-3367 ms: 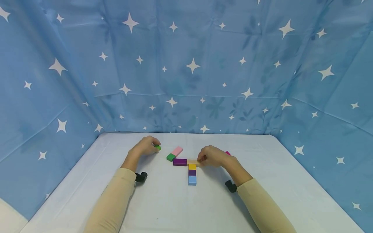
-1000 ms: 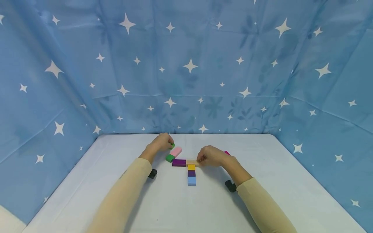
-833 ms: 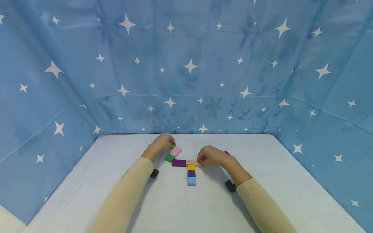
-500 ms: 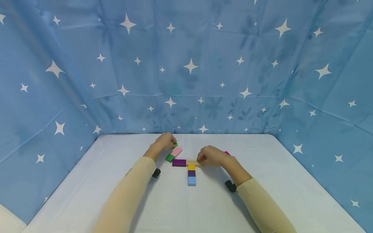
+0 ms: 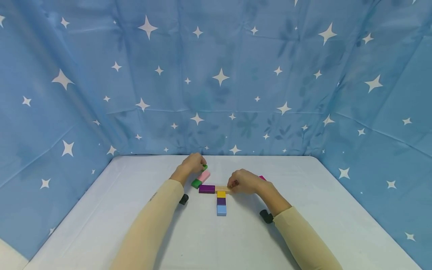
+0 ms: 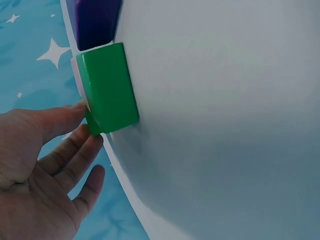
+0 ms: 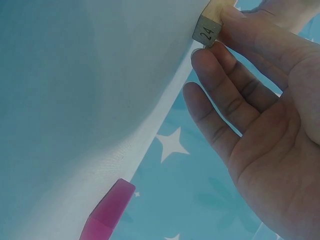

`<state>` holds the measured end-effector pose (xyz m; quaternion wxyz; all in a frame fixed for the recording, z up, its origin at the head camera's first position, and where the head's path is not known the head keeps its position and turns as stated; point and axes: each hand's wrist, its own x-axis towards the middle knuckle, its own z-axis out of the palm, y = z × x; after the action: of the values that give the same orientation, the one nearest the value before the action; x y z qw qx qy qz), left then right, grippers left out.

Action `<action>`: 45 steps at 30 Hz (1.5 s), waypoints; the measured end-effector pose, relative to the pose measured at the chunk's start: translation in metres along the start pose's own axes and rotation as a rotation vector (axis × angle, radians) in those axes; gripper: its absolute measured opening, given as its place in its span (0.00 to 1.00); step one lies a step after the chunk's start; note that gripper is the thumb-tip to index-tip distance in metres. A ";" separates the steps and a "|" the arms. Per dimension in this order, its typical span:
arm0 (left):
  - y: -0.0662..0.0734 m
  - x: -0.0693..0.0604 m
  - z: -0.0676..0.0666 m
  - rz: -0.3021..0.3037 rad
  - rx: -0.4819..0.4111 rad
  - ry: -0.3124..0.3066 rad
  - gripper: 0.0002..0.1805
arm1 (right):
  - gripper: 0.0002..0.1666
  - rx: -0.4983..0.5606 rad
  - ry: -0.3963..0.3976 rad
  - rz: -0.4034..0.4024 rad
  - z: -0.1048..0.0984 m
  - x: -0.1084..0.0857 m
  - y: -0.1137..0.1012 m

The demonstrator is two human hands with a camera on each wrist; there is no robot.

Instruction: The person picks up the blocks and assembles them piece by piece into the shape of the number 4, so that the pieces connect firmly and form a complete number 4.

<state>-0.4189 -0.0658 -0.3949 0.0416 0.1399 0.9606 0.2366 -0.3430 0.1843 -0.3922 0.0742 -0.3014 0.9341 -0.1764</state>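
Note:
My left hand (image 5: 194,162) pinches a small light green block (image 5: 204,167) between thumb and fingers, at the far end of a pink block (image 5: 204,176). A dark green block (image 5: 196,183) lies against the pink one's near end; it hides much of the pinch in the left wrist view. My right hand (image 5: 245,181) grips the right end of a plain wooden block (image 5: 221,188), whose end face shows "24" in the right wrist view. A purple block (image 5: 207,189) meets its left end. Below it run a yellow block (image 5: 221,194), a dark purple block (image 5: 221,201) and a light blue block (image 5: 221,210).
Partly behind the right wrist, a magenta block (image 7: 107,212) lies on the white table (image 5: 209,243). A blue curtain (image 5: 216,93) with white stars stands around the back and sides.
Carrying the light green block, my left hand has moved right to the pink block's far end, slowing to small shifts lately. The right hand keeps its place on the wooden block.

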 end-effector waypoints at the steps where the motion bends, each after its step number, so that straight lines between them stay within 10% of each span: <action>1: 0.000 0.000 0.001 -0.002 0.000 0.001 0.15 | 0.07 0.002 0.000 0.002 0.000 0.000 0.000; 45: 0.015 0.006 0.011 -0.018 -0.081 0.009 0.13 | 0.06 0.010 -0.009 0.010 0.001 0.002 0.003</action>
<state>-0.4190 -0.0463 -0.3970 0.0449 0.1282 0.9517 0.2754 -0.3457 0.1849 -0.3940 0.0807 -0.2973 0.9343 -0.1792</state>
